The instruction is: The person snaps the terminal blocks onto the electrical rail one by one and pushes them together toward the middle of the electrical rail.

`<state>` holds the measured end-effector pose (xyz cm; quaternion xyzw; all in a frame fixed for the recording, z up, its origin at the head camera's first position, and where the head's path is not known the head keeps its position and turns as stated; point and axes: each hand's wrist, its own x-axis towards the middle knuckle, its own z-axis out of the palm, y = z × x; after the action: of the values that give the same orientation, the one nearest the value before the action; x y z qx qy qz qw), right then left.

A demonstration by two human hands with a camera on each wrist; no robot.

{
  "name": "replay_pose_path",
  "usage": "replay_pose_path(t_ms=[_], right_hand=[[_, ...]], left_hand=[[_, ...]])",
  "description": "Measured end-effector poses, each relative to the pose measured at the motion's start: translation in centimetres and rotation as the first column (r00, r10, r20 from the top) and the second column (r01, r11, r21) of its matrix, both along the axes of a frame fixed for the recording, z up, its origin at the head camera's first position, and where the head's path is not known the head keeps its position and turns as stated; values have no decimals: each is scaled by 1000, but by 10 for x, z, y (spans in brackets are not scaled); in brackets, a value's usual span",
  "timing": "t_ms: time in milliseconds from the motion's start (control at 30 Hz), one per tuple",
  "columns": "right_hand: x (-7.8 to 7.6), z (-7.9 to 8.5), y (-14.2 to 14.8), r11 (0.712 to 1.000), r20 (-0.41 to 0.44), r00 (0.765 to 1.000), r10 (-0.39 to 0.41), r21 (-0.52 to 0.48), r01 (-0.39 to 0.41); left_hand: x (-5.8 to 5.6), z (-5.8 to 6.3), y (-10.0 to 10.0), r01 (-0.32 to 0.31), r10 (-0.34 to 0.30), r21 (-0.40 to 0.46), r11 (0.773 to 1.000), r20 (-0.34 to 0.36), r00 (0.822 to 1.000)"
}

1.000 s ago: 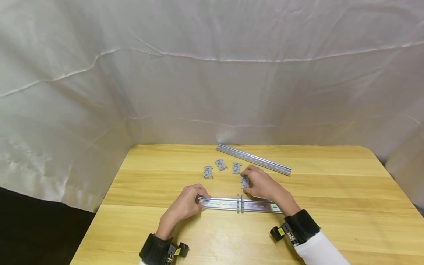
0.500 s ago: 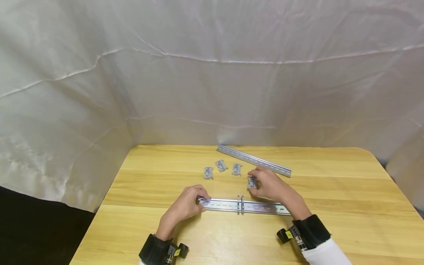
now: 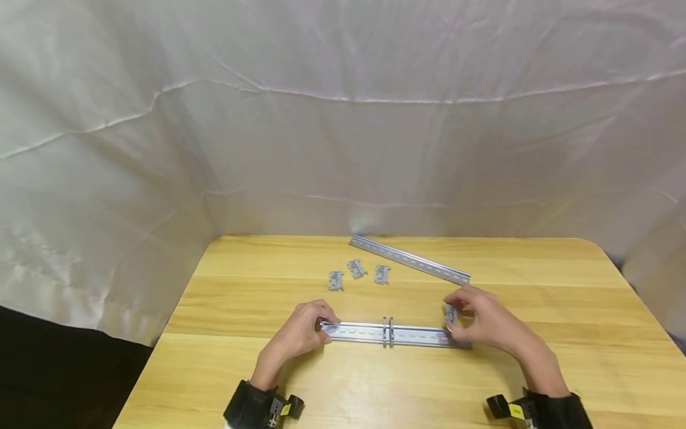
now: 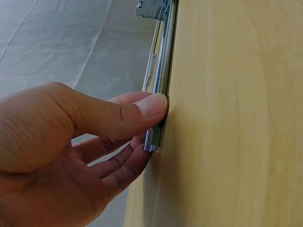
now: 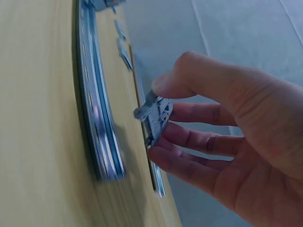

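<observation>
A slotted metal DIN rail (image 3: 359, 332) lies crosswise on the wooden table, two thin grey terminal blocks (image 3: 388, 332) standing upright on it near its middle. My left hand (image 3: 302, 328) grips the rail's left end; in the left wrist view the thumb (image 4: 154, 105) lies along one edge, fingers on the other side. Between thumb and fingers of my right hand (image 3: 485, 319) is a grey terminal block (image 5: 157, 116), held above the table close to the rail's right end. Three more loose terminal blocks (image 3: 382, 274) lie flat behind the rail.
A second slotted rail (image 3: 409, 258) lies slanted near the back of the table (image 3: 268, 369). A pale cloth (image 3: 343, 149) hangs behind the table and along its left side.
My right hand has carried the terminal block to the right and nearer me, from behind the rail to its right end. The left hand keeps its grip on the rail.
</observation>
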<state>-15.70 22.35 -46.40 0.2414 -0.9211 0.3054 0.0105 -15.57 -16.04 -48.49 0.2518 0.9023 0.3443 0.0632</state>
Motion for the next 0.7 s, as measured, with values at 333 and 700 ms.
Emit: replay_pose_path(t_ms=[333,700], right_hand=[[14,5,36,997,180,983,-36,-63,48],[18,9,52,997,340,940,13,-80,15]], left_hand=[[1,0,-1,8,-9,8,1000,10,1000],[1,0,1,-6,6,2,1000,19,1000]])
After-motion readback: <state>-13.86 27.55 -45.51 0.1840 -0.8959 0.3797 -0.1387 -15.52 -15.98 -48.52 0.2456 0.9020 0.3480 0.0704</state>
